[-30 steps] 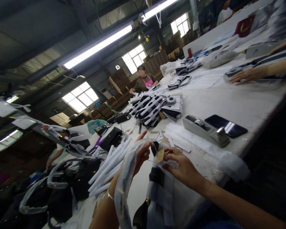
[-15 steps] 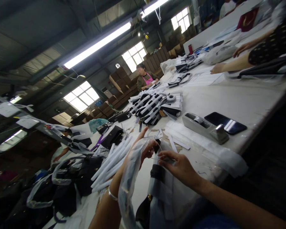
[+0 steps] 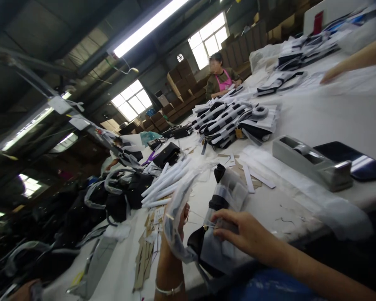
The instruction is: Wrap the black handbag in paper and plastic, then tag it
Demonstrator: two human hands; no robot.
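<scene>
A black handbag, partly covered in translucent wrapping, lies at the table's near edge in front of me. Its arched handle is sleeved in clear film. My left hand is behind that handle, its fingers partly hidden and closed on one end of a thin pale string. Above the bag's gold clasp, my right hand pinches the other end between thumb and fingers. The string spans the gap between both hands. Dark bands cross the wrapped strap beyond my right hand.
A grey tape dispenser and a dark phone lie to the right. White rolled tubes and cardboard strips are on the left. Wrapped black goods are piled ahead. Another person's arm reaches in at right; one person sits opposite.
Both hands have come nearer to me, from the bag's far end to beside its gold clasp. The string is stretched between them. The camera view has swung left.
</scene>
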